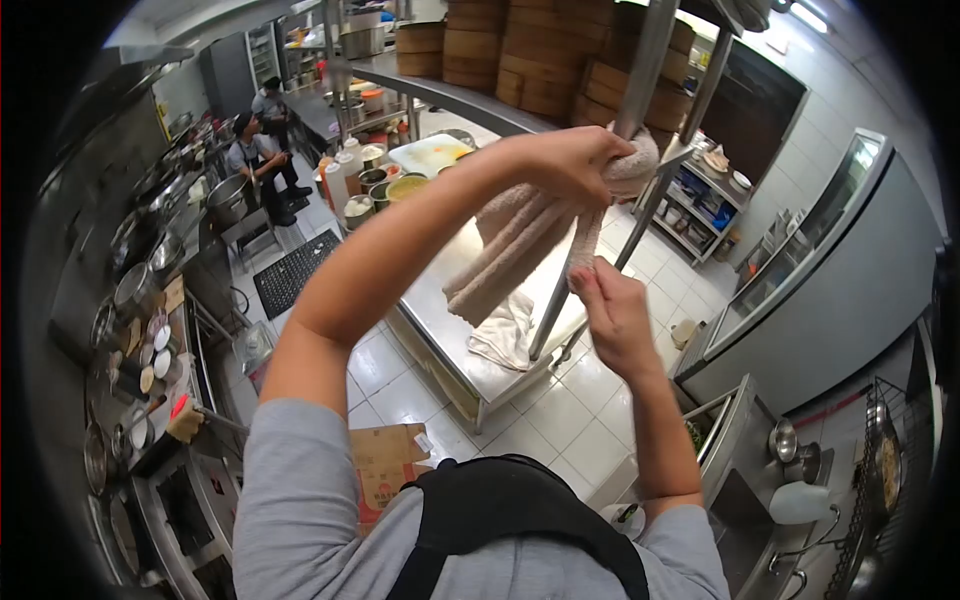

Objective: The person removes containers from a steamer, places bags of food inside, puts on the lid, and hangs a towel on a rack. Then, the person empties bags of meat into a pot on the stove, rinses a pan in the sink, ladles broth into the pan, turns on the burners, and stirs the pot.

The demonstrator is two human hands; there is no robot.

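From my remote seat, I watch through the head camera as both hands work a beige towel (515, 245) at a metal post (648, 70). The towel is looped around the post, with a wide folded part hanging down on the left. My left hand (578, 165) is high, bent at the wrist, its fingers closed on the towel next to the loop. My right hand (612, 310) is lower, in a fist around a narrow length that runs down from the loop.

Below them, I see a crumpled white cloth (505, 335) lying on a pale worktop (425, 305), near the post's lower end. Above, stacked bamboo steamers (555, 50) stand on a metal shelf (430, 92). Beyond the left forearm I can make out squeeze bottles (335, 180) and food containers (405, 187). A flattened-looking cardboard box (385, 455) is down by my left side.
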